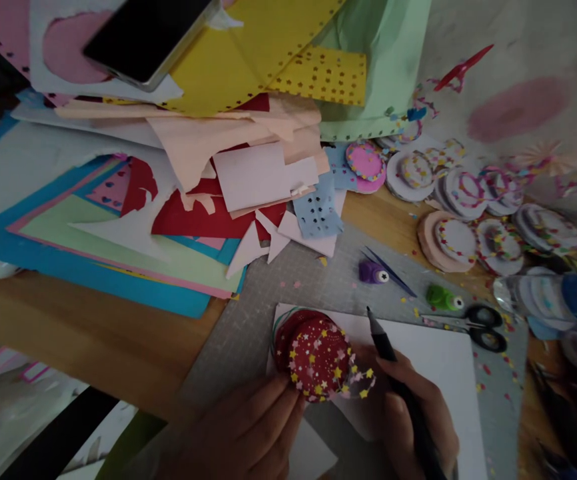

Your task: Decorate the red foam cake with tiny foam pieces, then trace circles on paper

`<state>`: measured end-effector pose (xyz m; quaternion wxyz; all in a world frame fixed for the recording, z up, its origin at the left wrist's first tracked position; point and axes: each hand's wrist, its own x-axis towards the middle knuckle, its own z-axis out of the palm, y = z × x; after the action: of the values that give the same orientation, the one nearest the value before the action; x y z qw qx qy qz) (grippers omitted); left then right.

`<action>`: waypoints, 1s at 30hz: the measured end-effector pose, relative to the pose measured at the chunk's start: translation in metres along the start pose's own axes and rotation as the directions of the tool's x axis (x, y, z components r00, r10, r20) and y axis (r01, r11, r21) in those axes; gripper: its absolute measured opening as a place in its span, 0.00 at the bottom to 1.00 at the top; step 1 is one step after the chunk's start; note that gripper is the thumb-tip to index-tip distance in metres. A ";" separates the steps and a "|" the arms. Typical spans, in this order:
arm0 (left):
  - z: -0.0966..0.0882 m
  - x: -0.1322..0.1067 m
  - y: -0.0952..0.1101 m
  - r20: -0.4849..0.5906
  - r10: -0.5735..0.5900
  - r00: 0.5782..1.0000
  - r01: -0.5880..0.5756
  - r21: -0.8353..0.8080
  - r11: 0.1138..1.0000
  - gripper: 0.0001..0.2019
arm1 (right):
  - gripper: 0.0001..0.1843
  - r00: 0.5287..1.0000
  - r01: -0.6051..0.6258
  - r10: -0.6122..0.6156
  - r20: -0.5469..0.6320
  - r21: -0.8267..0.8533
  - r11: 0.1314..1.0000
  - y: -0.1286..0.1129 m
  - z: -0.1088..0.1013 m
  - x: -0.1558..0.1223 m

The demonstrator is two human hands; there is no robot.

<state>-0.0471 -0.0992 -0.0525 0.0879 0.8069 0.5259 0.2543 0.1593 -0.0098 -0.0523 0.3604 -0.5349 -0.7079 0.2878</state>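
Observation:
My left hand [248, 427] grips a dark red paper disc [316, 357] dotted with small yellow and pink stars, holding it over a white sheet [438, 360]. My right hand [413, 407] is closed round a black pen-like tool [393, 363] whose tip points up and away, just right of the disc. A loose chain of small stars hangs off the disc's right edge between the two hands.
A grey cutting mat [313, 273] lies under the sheet. Purple punch [372, 272], green punch [443, 299] and black scissors [483, 327] sit beyond it. Several decorated paper discs [448, 243] crowd the right. A heap of coloured paper [168, 200] and a phone [148, 37] fill the left.

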 end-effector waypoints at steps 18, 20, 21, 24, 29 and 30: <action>0.021 -0.006 0.003 -0.250 -0.003 0.968 0.010 0.026 1.000 0.18 | 0.15 0.996 0.077 -0.073 0.055 -0.080 0.994 0.025 -0.014 0.008; 0.022 -0.007 0.003 -0.261 0.008 0.965 0.000 0.029 1.000 0.18 | 0.16 0.996 0.075 -0.070 0.060 -0.074 0.994 0.026 -0.014 0.009; 0.023 -0.008 0.003 -0.266 0.014 0.964 -0.007 0.028 1.000 0.18 | 0.16 0.996 0.076 -0.072 0.060 -0.072 0.994 0.027 -0.013 0.009; 0.025 -0.009 0.003 -0.275 0.026 0.961 -0.018 0.029 0.999 0.18 | 0.16 0.996 0.068 -0.066 0.053 -0.036 0.997 0.029 -0.012 0.011; 0.025 -0.009 0.004 -0.273 0.003 0.962 0.004 0.023 1.000 0.17 | 0.18 0.995 0.097 -0.088 -0.043 0.276 0.956 0.009 -0.023 0.037; 0.025 -0.009 0.004 -0.271 0.001 0.962 0.005 0.021 1.000 0.17 | 0.19 0.995 0.096 -0.084 -0.048 0.350 0.932 0.000 -0.028 0.047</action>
<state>-0.0341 -0.1060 -0.0749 0.0066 0.7647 0.5365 0.3567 0.1739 0.0359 -0.0269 0.4746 -0.4334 -0.6628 0.3842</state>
